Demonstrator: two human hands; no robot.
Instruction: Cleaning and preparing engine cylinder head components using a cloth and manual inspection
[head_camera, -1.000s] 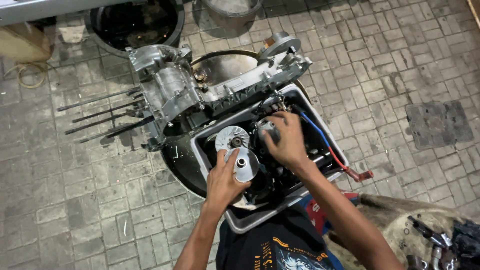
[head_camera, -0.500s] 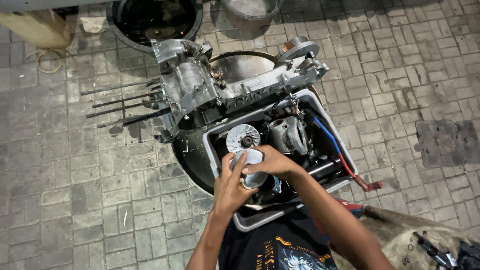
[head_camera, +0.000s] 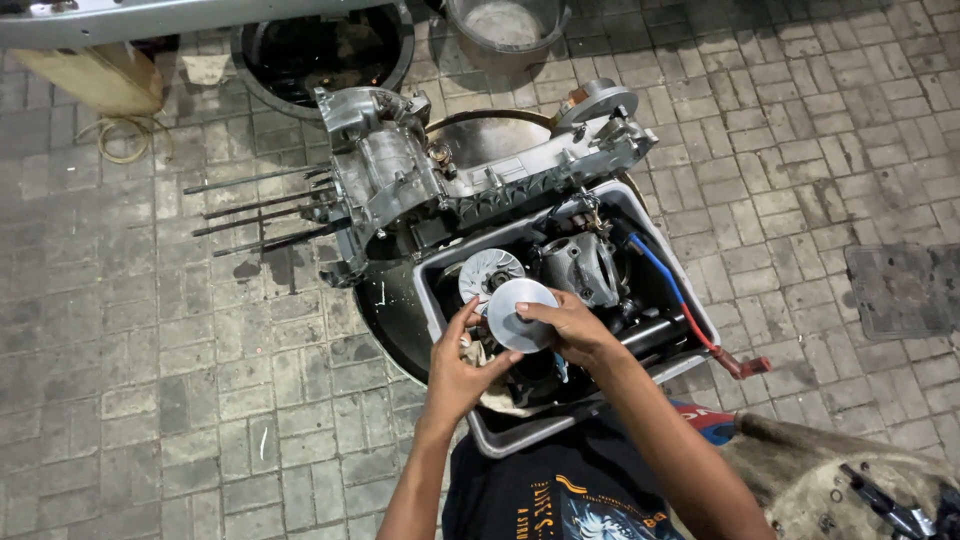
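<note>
I am seeing a round disc (head_camera: 520, 312) of bare metal, smooth and shining pale grey. The engine case (head_camera: 470, 175) is looking like cast metal, matt silver with a rough grain and dark oily stains. The long rods (head_camera: 255, 210) are showing dull, dark metal. The tray (head_camera: 690, 325) is looking like grey plastic, smooth but dirty inside. The ribbed pulley (head_camera: 490, 272) is gleaming like polished metal. The ground (head_camera: 150, 400) is showing rough grey paving bricks, matt. The shirt (head_camera: 560, 495) is looking like black cloth with a glossy print.
</note>
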